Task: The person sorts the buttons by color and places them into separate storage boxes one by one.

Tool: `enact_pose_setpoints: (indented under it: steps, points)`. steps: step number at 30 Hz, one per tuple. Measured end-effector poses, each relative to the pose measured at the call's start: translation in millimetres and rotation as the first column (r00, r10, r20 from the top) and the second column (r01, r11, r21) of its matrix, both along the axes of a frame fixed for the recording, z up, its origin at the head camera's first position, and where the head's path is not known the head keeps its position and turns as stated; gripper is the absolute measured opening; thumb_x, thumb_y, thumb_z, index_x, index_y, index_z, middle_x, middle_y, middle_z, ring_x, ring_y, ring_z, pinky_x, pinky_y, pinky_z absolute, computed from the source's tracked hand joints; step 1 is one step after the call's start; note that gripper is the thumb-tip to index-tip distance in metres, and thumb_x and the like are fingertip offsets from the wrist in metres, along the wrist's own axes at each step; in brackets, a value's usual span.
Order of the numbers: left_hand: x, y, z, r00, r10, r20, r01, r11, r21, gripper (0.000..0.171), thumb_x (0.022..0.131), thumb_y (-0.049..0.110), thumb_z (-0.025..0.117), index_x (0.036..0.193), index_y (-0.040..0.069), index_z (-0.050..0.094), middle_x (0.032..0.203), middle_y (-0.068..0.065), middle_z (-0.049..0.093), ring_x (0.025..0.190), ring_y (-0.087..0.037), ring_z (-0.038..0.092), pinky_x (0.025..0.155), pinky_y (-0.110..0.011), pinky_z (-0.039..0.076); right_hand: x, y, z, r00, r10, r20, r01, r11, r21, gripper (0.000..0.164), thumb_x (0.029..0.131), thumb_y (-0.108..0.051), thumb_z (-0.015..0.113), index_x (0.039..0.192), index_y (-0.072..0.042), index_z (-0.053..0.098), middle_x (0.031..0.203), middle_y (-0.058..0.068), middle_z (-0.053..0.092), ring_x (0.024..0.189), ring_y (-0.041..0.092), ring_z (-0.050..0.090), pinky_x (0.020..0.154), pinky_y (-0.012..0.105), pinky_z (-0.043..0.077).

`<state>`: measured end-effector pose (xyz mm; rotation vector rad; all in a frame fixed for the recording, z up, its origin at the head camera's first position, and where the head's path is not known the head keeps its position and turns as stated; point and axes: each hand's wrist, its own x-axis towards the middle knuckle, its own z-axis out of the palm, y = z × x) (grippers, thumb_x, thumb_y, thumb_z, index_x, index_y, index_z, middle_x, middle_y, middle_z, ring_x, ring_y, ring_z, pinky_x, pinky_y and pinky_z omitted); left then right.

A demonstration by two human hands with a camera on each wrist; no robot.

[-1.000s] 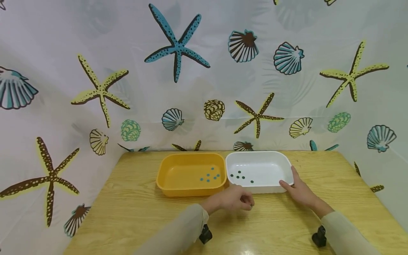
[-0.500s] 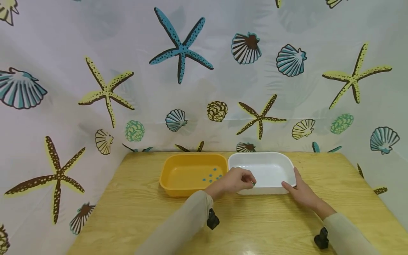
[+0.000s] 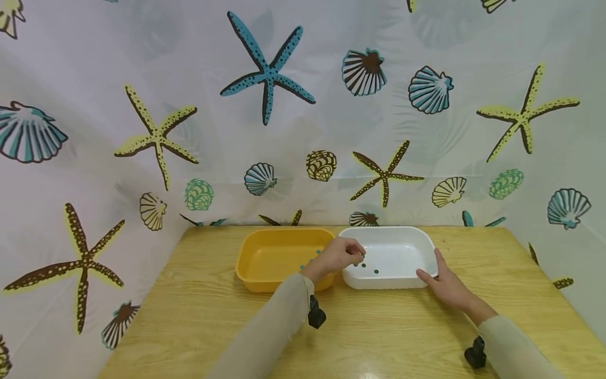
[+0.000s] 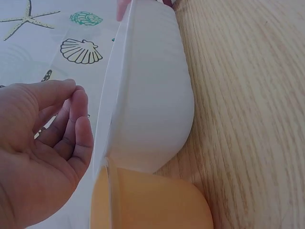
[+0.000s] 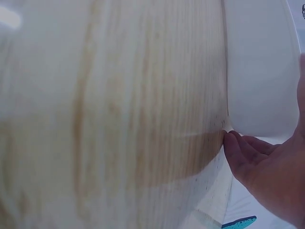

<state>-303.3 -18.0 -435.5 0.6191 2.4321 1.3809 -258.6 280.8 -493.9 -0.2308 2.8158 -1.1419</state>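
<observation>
The left hand (image 3: 338,254) is over the left part of the white tray (image 3: 385,283), thumb and index fingertip pinched together. A small dark green disc (image 3: 363,256) shows right at those fingertips in the head view; the left wrist view hides what lies between them. More green discs (image 3: 376,271) lie on the tray's floor, some covered by the hand. The right hand (image 3: 447,284) holds the tray's right end, thumb at the front rim and fingers along the outer side. In the right wrist view its fingers (image 5: 245,152) curl at the tray's lower corner.
An orange tray (image 3: 270,286) stands against the white one's left side, with blue discs (image 3: 302,267) in it, partly behind the left forearm. Both trays sit toward the back of the wooden table (image 3: 379,331), before a shell-printed curtain (image 3: 303,105).
The left hand has risen from the table in front of the white tray, passed over its front rim and moved back and left above it. The right hand stays on the tray.
</observation>
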Motion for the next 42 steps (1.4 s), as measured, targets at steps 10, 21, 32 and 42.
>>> enact_pose_setpoints:
  steps: [10,21,32,42]
  points:
    - [-11.2,10,-6.0,0.998,0.068,0.012,-0.068,0.997,-0.027,0.010,0.089,0.012,0.066,0.097,0.007,0.069,0.078,-0.001,0.063,0.089,-0.034,0.062,0.062,-0.023,0.043,-1.2,0,0.9,1.000,0.013,-0.005,-0.013,1.000,-0.003,0.091,0.099,-0.041,0.046,0.145,0.007,-0.015,0.150,0.034,-0.003,0.134,0.052,0.012,0.105,0.060,0.017]
    - [-15.0,33,-11.5,0.996,0.042,-0.084,-0.050,0.994,-0.093,0.005,0.088,0.009,0.067,0.091,0.007,0.068,0.076,0.001,0.061,0.066,-0.012,0.056,0.060,-0.022,0.045,-2.5,1,3.4,1.000,0.012,-0.013,-0.012,1.000,0.006,0.092,0.098,-0.041,0.047,0.144,0.009,-0.014,0.149,0.037,-0.001,0.133,0.053,0.014,0.105,0.060,0.017]
    - [-20.0,34,-11.6,0.997,0.070,-0.045,-0.074,0.993,-0.089,0.004,0.087,0.008,0.067,0.090,0.005,0.066,0.074,-0.002,0.063,0.081,-0.030,0.065,0.057,-0.021,0.044,-3.7,1,0.4,1.000,0.007,-0.010,-0.007,1.000,0.007,0.090,0.099,-0.040,0.047,0.144,0.009,-0.013,0.148,0.037,0.000,0.133,0.053,0.015,0.104,0.060,0.018]
    - [-26.3,38,-14.5,0.996,0.083,-0.045,-0.088,0.988,-0.125,0.004,0.089,0.010,0.066,0.090,0.007,0.066,0.074,0.000,0.061,0.062,-0.012,0.054,0.052,-0.022,0.045,-3.6,4,-3.6,1.000,-0.002,0.002,0.002,1.000,0.015,0.091,0.099,-0.041,0.046,0.145,0.009,-0.014,0.148,0.037,0.001,0.133,0.052,0.016,0.105,0.060,0.019]
